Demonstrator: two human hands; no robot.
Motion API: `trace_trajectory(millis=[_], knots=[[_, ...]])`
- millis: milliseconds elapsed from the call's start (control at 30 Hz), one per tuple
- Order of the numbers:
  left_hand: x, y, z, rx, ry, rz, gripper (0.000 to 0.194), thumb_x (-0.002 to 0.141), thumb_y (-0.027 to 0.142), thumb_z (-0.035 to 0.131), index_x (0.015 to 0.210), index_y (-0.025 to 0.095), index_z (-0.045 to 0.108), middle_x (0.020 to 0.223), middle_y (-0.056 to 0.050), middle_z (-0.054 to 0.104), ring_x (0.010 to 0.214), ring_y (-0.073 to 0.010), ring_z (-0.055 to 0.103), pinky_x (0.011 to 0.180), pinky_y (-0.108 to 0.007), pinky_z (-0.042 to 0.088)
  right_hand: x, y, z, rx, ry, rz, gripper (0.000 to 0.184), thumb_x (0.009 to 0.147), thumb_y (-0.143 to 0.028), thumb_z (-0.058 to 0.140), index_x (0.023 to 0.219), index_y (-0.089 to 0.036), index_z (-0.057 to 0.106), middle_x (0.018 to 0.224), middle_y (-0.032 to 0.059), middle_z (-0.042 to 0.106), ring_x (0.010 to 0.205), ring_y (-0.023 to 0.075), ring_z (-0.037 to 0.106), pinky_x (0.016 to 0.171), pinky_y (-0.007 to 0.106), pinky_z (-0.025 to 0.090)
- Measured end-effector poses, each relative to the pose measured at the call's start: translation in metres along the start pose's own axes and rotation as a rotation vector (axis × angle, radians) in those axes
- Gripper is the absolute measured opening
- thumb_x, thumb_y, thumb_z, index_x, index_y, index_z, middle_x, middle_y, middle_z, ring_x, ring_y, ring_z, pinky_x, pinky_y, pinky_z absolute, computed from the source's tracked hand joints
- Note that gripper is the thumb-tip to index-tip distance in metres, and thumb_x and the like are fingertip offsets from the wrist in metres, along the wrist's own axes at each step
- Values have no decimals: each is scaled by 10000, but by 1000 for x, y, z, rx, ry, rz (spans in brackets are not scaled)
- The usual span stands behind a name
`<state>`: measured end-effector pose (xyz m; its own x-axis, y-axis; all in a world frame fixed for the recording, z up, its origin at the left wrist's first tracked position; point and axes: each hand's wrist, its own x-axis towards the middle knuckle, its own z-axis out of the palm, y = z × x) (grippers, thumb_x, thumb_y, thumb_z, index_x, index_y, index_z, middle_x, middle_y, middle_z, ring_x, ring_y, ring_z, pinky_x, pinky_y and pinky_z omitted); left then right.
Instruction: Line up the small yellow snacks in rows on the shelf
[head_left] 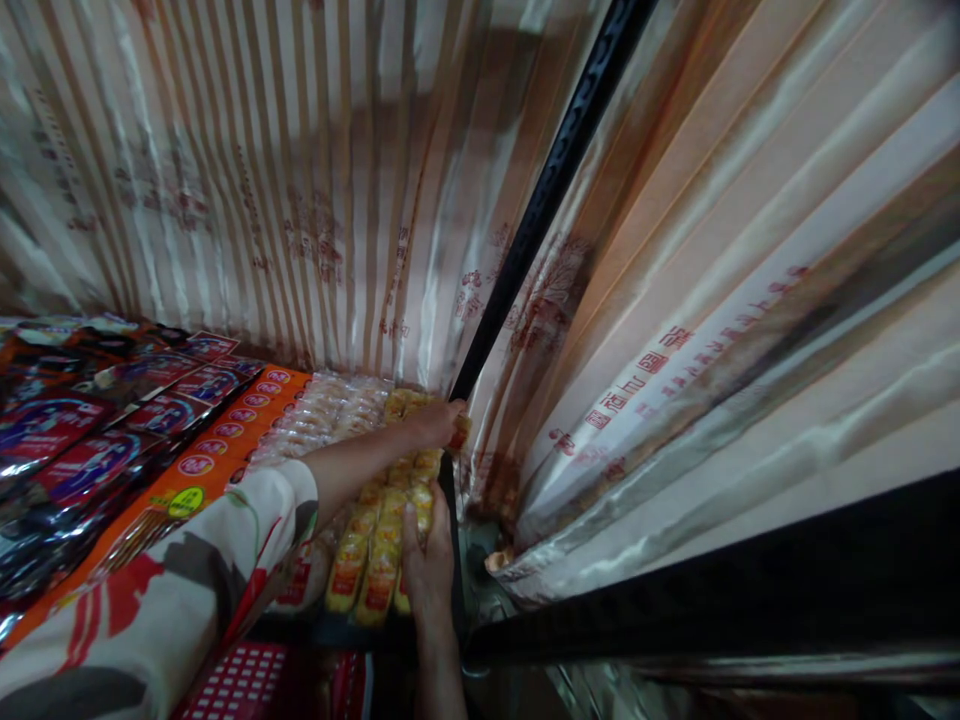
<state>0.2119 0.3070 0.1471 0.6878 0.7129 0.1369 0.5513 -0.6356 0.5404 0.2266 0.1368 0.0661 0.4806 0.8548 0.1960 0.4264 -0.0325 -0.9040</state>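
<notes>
My left hand (436, 425), in a patterned sleeve, reaches across to the back corner of the shelf. Its fingers are closed on a small yellow-and-red snack packet (460, 432), partly hidden by the hand. Nearer to me, my right hand (430, 560) grips a yellow snack packet at the right end of the rows, thumb on one side and fingers on the other. Rows of yellow snack packets (384, 550) in clear wrap lie beneath and beside both hands. My left forearm covers part of them.
Clear-wrapped pale packets (322, 415), an orange printed package strip (240, 420) and dark red packets (90, 440) lie leftward. A black post (536, 220) rises at the corner before pleated printed curtains (315, 180). A red perforated basket (236, 680) sits below.
</notes>
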Motion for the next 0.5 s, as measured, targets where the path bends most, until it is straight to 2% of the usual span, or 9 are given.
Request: trace_trajectory(millis=[100, 233, 333, 500], knots=[[2, -3, -2, 24, -47, 6, 417, 717, 13, 465, 1099, 159, 546, 938, -76, 663, 852, -183, 617, 725, -258, 467, 0, 0, 0, 5, -10, 23, 588, 828, -489, 423, 1320, -169, 400, 1342, 124, 446, 1234, 223, 421, 1034, 392, 326], [6, -6, -2, 100, -128, 82, 448, 738, 17, 457, 1154, 157, 546, 1004, -86, 656, 879, -176, 609, 739, -245, 459, -1, 0, 1, 26, 0, 19, 580, 825, -477, 442, 1320, -178, 407, 1334, 119, 459, 1230, 227, 425, 1029, 398, 327], [8, -9, 2, 173, -124, 104, 488, 768, 18, 432, 1218, 185, 517, 1049, -92, 643, 907, -174, 605, 766, -251, 455, 0, 1, 1, 30, 1, 16, 573, 824, -469, 452, 1321, -188, 409, 1324, 114, 472, 1226, 231, 431, 1025, 406, 336], [7, -9, 10, 306, -112, 111, 416, 802, 91, 440, 1189, 209, 532, 1077, -97, 617, 938, -196, 605, 791, -282, 465, 0, 2, 1, 27, -3, 3, 571, 829, -468, 444, 1322, -184, 404, 1334, 118, 460, 1235, 231, 418, 1037, 424, 323]])
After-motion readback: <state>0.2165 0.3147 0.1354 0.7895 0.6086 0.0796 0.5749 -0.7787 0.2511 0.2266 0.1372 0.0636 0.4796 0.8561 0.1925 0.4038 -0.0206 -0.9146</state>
